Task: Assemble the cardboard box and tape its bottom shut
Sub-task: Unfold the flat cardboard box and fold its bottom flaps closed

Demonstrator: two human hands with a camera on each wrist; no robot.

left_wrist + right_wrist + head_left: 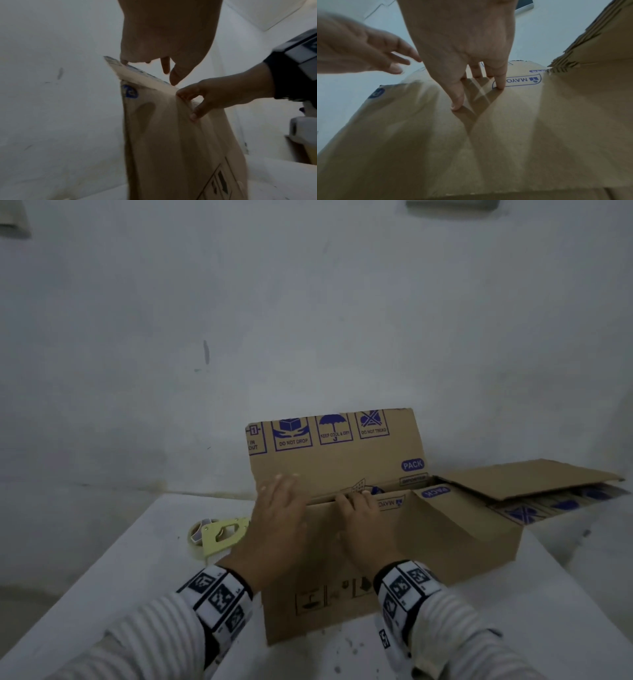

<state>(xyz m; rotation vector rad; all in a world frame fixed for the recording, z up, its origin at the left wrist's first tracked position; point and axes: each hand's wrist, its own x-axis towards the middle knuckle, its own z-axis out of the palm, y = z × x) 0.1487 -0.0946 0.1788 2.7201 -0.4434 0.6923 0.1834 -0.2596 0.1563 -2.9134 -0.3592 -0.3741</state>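
Brown printed cardboard box (394,542): right hand (364,522) presses near flap (488,135), fingers extended. Left hand (274,518) open, fingers spread, at left edge.

Matt brown cardboard box (394,542) w/ blue print; plastic tape dispenser (222,534)

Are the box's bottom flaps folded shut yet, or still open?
Partly. The near flap lies folded down under the right hand; the far flap stands upright, the left hand open by it. No tape visible.
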